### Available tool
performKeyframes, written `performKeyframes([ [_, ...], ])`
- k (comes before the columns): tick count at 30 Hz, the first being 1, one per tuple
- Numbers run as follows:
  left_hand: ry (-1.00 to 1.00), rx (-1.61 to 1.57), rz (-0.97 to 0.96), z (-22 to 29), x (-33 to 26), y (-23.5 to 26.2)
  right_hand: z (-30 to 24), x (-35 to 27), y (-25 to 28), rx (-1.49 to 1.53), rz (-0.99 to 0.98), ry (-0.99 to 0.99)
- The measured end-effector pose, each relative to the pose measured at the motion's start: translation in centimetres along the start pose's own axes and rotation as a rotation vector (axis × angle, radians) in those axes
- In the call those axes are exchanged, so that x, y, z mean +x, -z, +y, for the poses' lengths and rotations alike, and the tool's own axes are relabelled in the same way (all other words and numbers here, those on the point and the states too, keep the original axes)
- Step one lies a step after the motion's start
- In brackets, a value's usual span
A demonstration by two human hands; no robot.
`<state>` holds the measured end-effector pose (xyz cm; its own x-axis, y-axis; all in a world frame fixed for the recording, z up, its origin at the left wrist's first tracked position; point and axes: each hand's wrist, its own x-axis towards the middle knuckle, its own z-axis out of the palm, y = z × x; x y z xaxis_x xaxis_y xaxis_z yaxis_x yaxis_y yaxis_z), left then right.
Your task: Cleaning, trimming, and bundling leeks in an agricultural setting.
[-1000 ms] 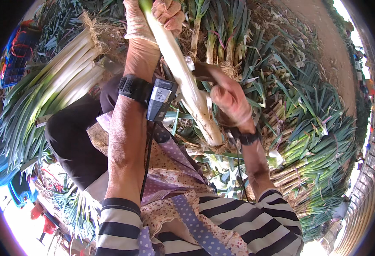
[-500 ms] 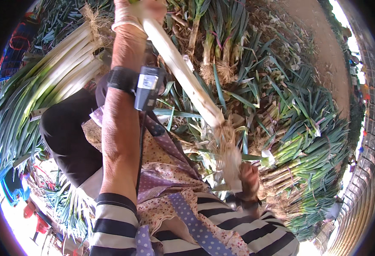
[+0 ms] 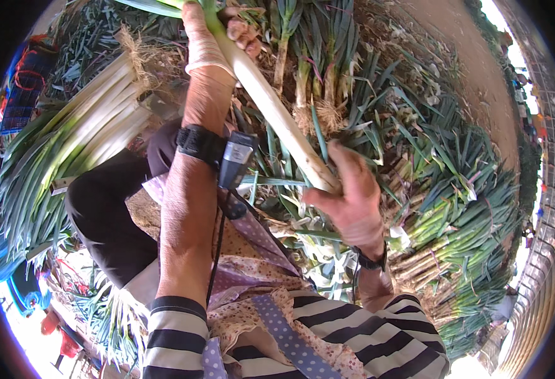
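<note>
My left hand (image 3: 203,39) grips a long white-and-green leek (image 3: 276,114), best held steady; my spread-open right hand (image 3: 355,201) is at its near end.

R side: bare dirt strip (image 3: 495,107), piled leek bundles (image 3: 464,237) beside it; wire grid (image 3: 548,174) along rim. Upper L: blue mesh item (image 3: 17,108) w/ red cord (image 3: 17,76). Lower L: blue plastic (image 3: 0,258) & red item (image 3: 69,344), too blurry to ID.

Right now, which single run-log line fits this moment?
Left hand: grips long white-and-green leek | Right hand: open at its lower end | At left: white-stemmed leeks
</note>
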<state>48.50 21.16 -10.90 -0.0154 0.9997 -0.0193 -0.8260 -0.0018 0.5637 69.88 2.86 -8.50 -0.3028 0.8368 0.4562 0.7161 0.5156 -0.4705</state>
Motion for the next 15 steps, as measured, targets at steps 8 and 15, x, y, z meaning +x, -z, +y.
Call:
performKeyframes([
  [8, 0.032, -0.200, -0.228, 1.0, 0.4, 1.4, 3.9, -3.8, -3.9, 1.199, -0.259, -1.135],
  [15, -0.046, 0.046, -0.136, -0.4, 0.5, 0.9, 11.4, -17.6, -4.6, 0.093, -0.267, -1.401],
])
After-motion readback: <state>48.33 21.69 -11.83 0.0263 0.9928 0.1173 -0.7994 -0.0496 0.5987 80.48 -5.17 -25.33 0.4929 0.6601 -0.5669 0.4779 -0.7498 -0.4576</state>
